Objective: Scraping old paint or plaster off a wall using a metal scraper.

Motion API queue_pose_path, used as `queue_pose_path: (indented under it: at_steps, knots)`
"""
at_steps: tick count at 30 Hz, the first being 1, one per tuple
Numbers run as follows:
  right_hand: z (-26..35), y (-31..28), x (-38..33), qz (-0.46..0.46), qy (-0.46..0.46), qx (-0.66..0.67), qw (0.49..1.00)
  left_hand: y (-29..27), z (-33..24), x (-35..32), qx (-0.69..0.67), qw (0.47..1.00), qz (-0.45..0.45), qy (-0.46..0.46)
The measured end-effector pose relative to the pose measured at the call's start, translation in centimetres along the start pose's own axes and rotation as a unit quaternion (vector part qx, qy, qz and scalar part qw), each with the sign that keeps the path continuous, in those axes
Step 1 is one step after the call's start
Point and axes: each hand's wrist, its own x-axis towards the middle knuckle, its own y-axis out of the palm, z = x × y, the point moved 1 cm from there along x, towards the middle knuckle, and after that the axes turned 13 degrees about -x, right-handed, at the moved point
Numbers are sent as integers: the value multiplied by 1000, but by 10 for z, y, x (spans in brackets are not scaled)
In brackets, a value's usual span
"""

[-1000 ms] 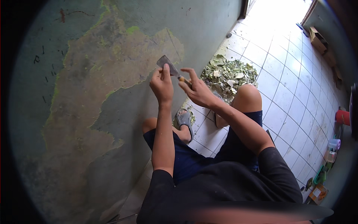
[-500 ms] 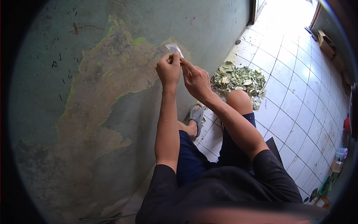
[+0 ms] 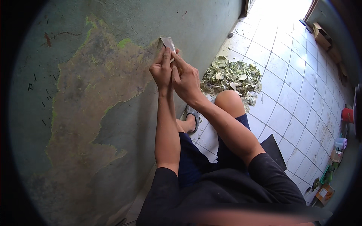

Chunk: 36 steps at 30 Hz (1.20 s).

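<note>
The left hand [image 3: 162, 71] has its grip closed on the flat metal blade of a scraper [image 3: 169, 43], held up before the green-grey wall [image 3: 203, 26], overlapping the right-hand end of a bare patch [image 3: 94, 83]. The right hand [image 3: 187, 82] reaches its index finger to the blade; its grip on the hidden handle I cannot tell. Paint flakes [image 3: 232, 76] lie heaped along the white tiled floor's [image 3: 290, 79] wall-side edge.

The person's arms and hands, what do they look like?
The left hand and right hand are bare, with no gloves, rings or watch to see. Both forearms are uncovered, lightly dotted with pale specks. The short sleeves are plain black.
</note>
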Motion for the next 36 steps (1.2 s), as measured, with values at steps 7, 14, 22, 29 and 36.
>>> queue_pose_path:
  at_steps: [7, 14, 22, 29, 36]
  knots:
    - [2, 4, 0, -8, 25, 12, 1000, 3, 3, -2, -8, 1000, -14, 15]
    - [1, 3, 3, -5, 15, 8, 1000, 1, 6, 2, 19, 999, -41, 24]
    - [-7, 3, 14, -43, -6, 4, 999, 14, 10, -2, 0, 996, -89, -9]
    - [-8, -7, 14, 0, -1, -9, 1000, 11, 8, 5, 72, 996, -42, 25]
    - [-7, -6, 22, -12, -20, 14, 1000, 26, 2, 5, 71, 993, -52, 79]
